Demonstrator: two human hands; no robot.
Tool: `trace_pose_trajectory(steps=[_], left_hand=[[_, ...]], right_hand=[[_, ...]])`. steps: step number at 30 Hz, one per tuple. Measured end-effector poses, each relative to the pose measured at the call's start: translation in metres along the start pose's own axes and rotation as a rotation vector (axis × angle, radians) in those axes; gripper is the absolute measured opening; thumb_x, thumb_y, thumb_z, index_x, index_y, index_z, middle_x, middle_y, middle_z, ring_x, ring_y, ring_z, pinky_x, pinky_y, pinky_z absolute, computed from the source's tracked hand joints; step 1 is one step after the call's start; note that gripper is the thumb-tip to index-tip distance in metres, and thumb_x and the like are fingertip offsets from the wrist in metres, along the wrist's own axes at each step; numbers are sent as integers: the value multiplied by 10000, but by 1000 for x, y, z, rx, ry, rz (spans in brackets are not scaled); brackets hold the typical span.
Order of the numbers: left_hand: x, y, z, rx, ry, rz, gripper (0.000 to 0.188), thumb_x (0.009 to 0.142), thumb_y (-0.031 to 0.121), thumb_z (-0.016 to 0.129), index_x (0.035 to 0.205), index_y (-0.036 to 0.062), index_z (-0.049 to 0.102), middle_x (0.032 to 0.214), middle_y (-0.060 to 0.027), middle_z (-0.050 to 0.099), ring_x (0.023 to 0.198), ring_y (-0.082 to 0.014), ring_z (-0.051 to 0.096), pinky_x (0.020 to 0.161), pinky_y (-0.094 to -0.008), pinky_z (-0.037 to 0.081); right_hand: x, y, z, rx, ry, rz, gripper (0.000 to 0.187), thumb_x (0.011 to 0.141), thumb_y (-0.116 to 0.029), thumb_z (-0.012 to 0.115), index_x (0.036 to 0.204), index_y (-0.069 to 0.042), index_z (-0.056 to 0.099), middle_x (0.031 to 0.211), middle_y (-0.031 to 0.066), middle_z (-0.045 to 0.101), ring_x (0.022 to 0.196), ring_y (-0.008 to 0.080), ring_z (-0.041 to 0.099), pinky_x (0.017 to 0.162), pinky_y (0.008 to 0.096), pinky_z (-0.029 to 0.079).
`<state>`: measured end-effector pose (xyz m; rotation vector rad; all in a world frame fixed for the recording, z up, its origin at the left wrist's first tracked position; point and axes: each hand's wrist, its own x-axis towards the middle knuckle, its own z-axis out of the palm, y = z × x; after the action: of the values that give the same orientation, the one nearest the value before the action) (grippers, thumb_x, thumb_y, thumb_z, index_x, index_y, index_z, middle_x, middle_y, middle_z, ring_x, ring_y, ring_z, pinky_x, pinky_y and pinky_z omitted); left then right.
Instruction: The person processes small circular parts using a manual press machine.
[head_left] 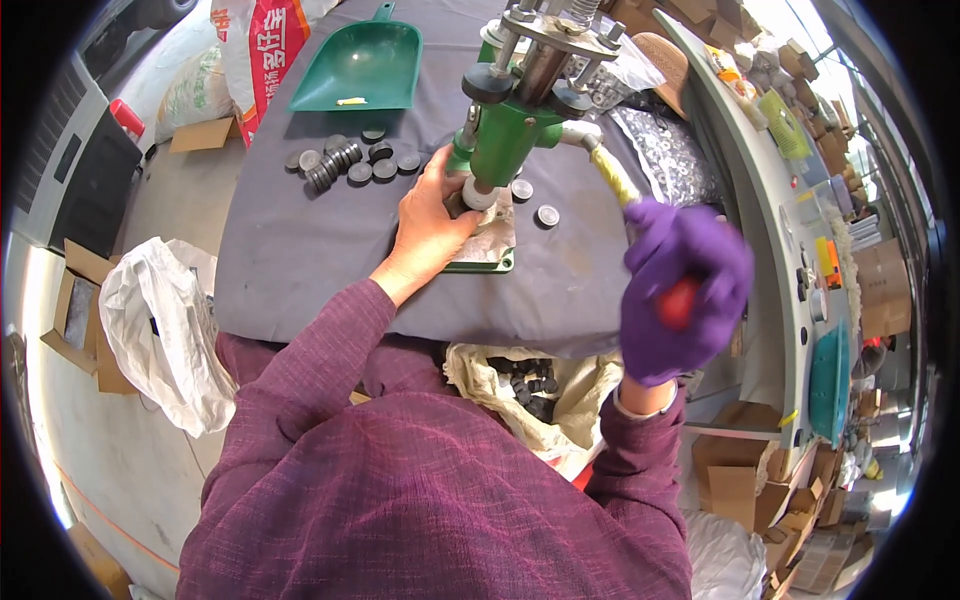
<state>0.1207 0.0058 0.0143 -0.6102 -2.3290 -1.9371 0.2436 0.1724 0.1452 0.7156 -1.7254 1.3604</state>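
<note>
A green hand press [503,145] stands on the cloth-covered table, its green base [482,266] toward me. My bare left hand [432,226] is closed around a small white round piece [479,195] under the press's ram. The thumb and fingers lie on either side of it. At the right, my right hand [688,280], in a purple glove and slightly blurred, is wrapped round the press's lever [614,176], which has yellow wrapping. A red spot, perhaps the lever's end, shows among the gloved fingers. Two small round discs [547,216] lie just right of the press.
Several dark round caps [345,165] lie in a heap left of the press. Behind them is a green dustpan [360,65]. A clear bag of small parts [668,150] lies at the right. Below the table edge, an open cloth sack [470,375] holds black pieces.
</note>
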Motion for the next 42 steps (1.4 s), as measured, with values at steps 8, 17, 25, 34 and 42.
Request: trace_pose_trajectory(steps=[8,17,25,34,42], left_hand=[[-1,-8,-28,153,60,265,596,707,9,674,1288,33,548,1157,-177,644,1083,-316,615,924,-384,492],[3,-58,-133,734,443,290,435,703,38,733,1122,17,620,1113,-145,639,1039,-345,577,887,-432,492],[2,-78,-139,791,369,127,384,698,87,778,1047,20,632,1057,-140,649,1009,-340,580,862,-435,494],[-27,-72,-154,850,371,99,358,680,133,790,997,29,659,965,-121,645,988,-322,563,863,-428,473],[-29,-31,-118,506,164,135,366,666,137,796,978,15,648,962,-130,648,933,-315,600,823,-406,498]], right_hand=[[-69,14,3,-190,36,-5,310,962,-320,481,962,-57,646,682,48,623,721,205,615,1038,551,402],[-18,-18,8,-52,143,118,326,938,-177,393,1049,41,608,594,62,521,625,186,558,971,493,460],[42,-17,7,-41,156,149,440,961,-283,385,1145,54,600,604,15,448,599,160,496,859,416,487],[41,-15,5,-17,153,131,445,962,-286,381,1142,52,608,605,8,459,589,161,494,843,423,495],[41,-8,1,51,126,86,439,967,-272,377,1142,57,609,605,17,470,585,170,502,848,442,487]])
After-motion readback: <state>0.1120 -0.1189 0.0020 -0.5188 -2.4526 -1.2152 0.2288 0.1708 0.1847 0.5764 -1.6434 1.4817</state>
